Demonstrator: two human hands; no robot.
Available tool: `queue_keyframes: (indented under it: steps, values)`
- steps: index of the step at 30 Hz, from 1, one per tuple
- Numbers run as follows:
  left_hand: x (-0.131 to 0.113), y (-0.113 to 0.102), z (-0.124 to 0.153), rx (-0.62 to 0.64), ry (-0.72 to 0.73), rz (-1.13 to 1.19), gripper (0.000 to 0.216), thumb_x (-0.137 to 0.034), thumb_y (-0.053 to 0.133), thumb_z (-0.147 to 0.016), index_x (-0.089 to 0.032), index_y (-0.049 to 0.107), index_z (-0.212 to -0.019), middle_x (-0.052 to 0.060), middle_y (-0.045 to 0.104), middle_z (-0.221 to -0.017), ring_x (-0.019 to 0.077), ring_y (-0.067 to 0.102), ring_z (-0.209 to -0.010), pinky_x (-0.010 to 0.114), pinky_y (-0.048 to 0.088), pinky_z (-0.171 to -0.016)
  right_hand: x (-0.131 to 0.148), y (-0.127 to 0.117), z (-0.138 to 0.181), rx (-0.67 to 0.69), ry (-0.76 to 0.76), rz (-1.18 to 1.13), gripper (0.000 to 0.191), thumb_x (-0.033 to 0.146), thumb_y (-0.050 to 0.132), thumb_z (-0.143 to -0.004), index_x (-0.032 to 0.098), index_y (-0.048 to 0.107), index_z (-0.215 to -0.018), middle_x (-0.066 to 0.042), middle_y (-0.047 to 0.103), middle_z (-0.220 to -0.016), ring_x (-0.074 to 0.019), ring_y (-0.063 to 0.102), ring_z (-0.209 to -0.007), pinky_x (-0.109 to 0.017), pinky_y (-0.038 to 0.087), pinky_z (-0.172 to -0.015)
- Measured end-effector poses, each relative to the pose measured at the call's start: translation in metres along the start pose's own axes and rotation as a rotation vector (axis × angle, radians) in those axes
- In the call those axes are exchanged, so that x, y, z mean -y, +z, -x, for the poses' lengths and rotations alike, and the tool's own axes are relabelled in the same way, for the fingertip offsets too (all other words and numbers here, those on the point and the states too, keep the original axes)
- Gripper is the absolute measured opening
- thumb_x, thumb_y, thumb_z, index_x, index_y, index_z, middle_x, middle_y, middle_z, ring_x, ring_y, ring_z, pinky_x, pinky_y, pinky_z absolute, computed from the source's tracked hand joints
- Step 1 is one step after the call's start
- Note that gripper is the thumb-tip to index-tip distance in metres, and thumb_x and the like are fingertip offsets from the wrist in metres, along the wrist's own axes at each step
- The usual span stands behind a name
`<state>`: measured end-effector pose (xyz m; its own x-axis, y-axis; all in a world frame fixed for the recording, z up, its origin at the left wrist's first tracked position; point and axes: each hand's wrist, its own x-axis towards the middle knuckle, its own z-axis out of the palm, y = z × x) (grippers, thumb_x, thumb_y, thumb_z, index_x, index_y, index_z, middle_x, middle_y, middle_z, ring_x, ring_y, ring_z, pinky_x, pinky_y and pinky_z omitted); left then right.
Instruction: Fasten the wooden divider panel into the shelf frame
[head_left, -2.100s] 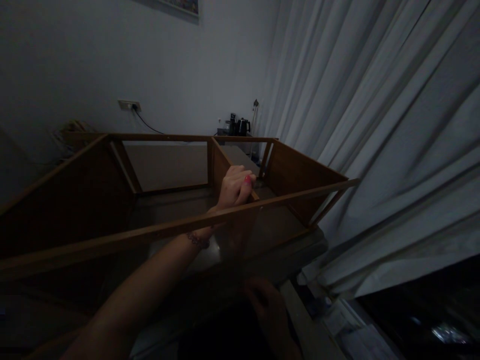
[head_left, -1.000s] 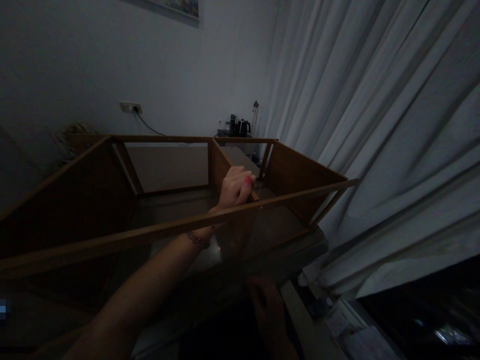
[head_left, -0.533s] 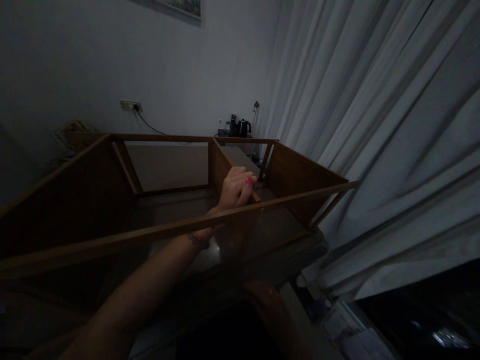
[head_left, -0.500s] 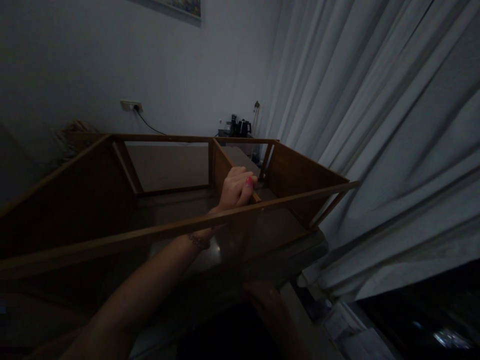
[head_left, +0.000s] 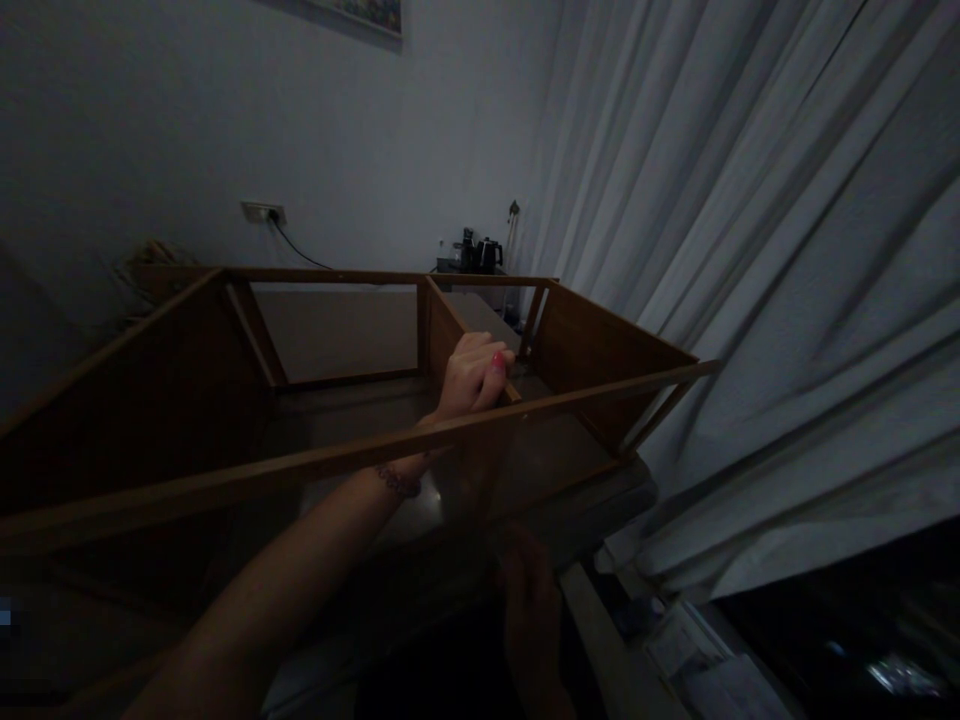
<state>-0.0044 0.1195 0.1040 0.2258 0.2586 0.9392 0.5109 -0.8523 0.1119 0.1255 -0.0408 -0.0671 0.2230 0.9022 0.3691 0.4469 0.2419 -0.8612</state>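
Note:
A large brown wooden cabinet frame (head_left: 337,458), with open sides and solid end panels, fills the middle of the view. A divider panel (head_left: 444,318) splits it crosswise. My left hand (head_left: 474,374) reaches in under the front rail and is closed over the top edge of that divider, near its front end. Lower down, in deep shadow, my right hand (head_left: 529,575) is raised just in front of the frame's base, below the divider. Darkness and blur hide its fingers and anything in them.
Pale curtains (head_left: 712,200) hang close along the right side. Behind the frame are a black kettle (head_left: 488,255) and a wall socket (head_left: 262,212) with a plugged-in cord. At lower right lie papers (head_left: 686,640) on a low surface.
My right hand has risen toward the frame's base and turned so that its fingers point upward. My left hand stays on the divider, and the frame has not moved.

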Motion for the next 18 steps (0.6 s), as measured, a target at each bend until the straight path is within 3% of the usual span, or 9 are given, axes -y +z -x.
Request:
queue_keyframes:
  steps: [4, 8, 10, 18]
  values:
    - [-0.001, 0.000, 0.000, 0.012, -0.008, 0.024, 0.039, -0.028, 0.015, -0.088, -0.019, 0.030, -0.054, -0.002, 0.032, -0.052, 0.0124, 0.033, -0.056, 0.030, 0.031, -0.064, -0.005, 0.002, 0.004, 0.009, 0.048, -0.016, 0.027, 0.028, 0.036, -0.089, 0.018, 0.050, -0.109, -0.005, 0.065, -0.084, -0.0128, 0.061, -0.066, -0.021, 0.048, -0.059]
    - [0.000, 0.002, 0.000, -0.006, -0.012, 0.016, 0.039, -0.030, 0.014, -0.088, -0.020, 0.029, -0.054, -0.001, 0.032, -0.052, 0.0129, 0.032, -0.057, 0.030, 0.031, -0.063, -0.021, -0.001, 0.005, 0.033, -0.201, 0.076, 0.020, 0.031, 0.047, -0.084, 0.021, 0.056, -0.099, -0.005, 0.065, -0.088, -0.0161, 0.061, -0.079, -0.026, 0.049, -0.067]
    - [0.001, 0.002, 0.000, -0.007, -0.017, 0.016, 0.038, -0.030, 0.014, -0.088, -0.020, 0.028, -0.055, -0.002, 0.031, -0.052, 0.0127, 0.032, -0.056, 0.030, 0.030, -0.064, -0.028, -0.005, 0.002, 0.085, -0.330, 0.138, 0.017, 0.033, 0.047, -0.084, 0.022, 0.058, -0.091, -0.003, 0.065, -0.080, -0.0161, 0.061, -0.073, -0.026, 0.049, -0.064]
    - [0.001, 0.001, 0.000, 0.004, -0.019, 0.011, 0.038, -0.029, 0.014, -0.088, -0.019, 0.028, -0.055, -0.001, 0.031, -0.052, 0.0129, 0.032, -0.057, 0.031, 0.030, -0.063, -0.010, -0.020, -0.014, 0.189, -0.498, 0.538, 0.016, 0.032, 0.050, -0.083, 0.024, 0.059, -0.072, -0.001, 0.066, -0.070, -0.0178, 0.056, -0.065, -0.031, 0.037, -0.064]
